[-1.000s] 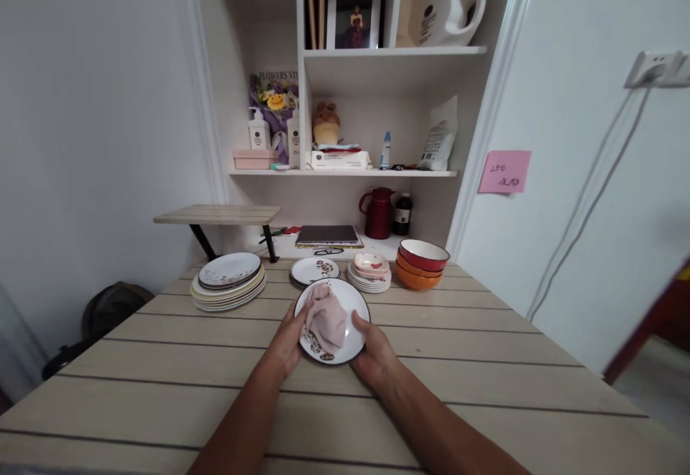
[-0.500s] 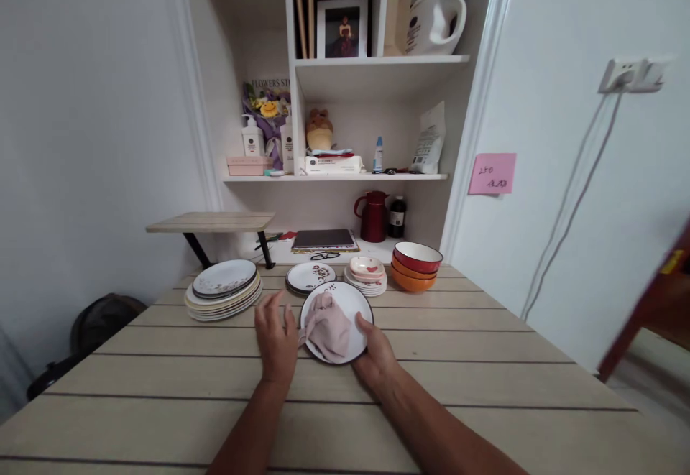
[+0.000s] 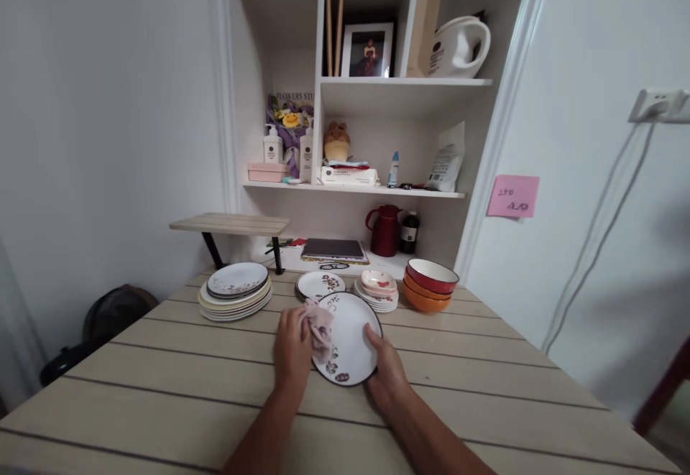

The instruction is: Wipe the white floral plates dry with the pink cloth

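Note:
My right hand (image 3: 389, 369) grips the right rim of a white plate (image 3: 353, 335) with a dark edge and brown flower pattern, thumb on top and fingers underneath. The plate is held tilted above the table. At its left edge my left hand (image 3: 294, 349) is closed on a crumpled pink cloth (image 3: 320, 330), which lies against the plate's surface. Just behind the held plate sits a short stack of flower-patterned plates (image 3: 318, 284). Part of the left fingers is hidden by the cloth.
A taller plate stack (image 3: 237, 295) stands at the left, by a small raised wooden shelf (image 3: 231, 224). Small dishes (image 3: 378, 284) on plates and stacked red and orange bowls (image 3: 428, 287) are at the back right. Behind them are a red jug (image 3: 384, 232) and a laptop (image 3: 333, 248).
My left hand has closed on the cloth, which lay loose on the plate, and pulled it to the left edge. The view has shifted, so everything sits a little lower and farther right.

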Tool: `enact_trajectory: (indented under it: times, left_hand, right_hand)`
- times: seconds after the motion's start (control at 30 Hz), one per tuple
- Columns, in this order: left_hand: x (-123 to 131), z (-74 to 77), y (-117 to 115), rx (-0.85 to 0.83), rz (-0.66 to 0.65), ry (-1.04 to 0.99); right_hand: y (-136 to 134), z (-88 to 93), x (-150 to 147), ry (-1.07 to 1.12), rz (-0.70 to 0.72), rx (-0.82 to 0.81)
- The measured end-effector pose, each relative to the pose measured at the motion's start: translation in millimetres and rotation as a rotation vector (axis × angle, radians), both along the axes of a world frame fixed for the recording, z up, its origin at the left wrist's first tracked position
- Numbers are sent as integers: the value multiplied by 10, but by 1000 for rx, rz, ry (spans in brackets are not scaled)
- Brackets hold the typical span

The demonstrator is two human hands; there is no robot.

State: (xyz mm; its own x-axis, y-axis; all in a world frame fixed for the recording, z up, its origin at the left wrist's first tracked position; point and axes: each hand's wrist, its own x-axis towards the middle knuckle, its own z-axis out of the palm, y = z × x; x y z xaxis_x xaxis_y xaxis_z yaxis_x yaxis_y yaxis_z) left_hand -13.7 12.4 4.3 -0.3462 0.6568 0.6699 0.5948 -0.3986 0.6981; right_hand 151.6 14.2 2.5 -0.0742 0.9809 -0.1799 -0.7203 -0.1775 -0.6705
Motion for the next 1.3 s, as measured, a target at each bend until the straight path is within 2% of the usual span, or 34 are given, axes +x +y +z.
enact_trajectory:
  times: [0.1, 0.2, 0.37, 0.63, 0.83, 1.03, 1.3]
  left_hand:
    - [-152, -5, 20, 20, 92, -150]
    - [-219, -29, 40, 11, 96, -294]
    - [-189, -38, 63, -61, -124, -471]
    - [-136, 67, -6, -188, -443, -671]
    - [-28, 132, -68, -271, -556, -707]
    - [22, 133, -164, -379, -586, -772]
    - [226, 80, -16, -218, -474, -1014]
  right_hand:
    - [-19, -2, 0, -39, 28, 3]
    - [-47, 19, 7, -86, 46, 1]
    - [-72, 59, 38, -140, 48, 5]
    - [-54, 62, 56, -150, 51, 13]
    - [-76, 177, 118, -196, 136, 103]
    - [-114, 271, 148, -230, 142, 118]
    - [-206, 289, -50, -189, 3, 69]
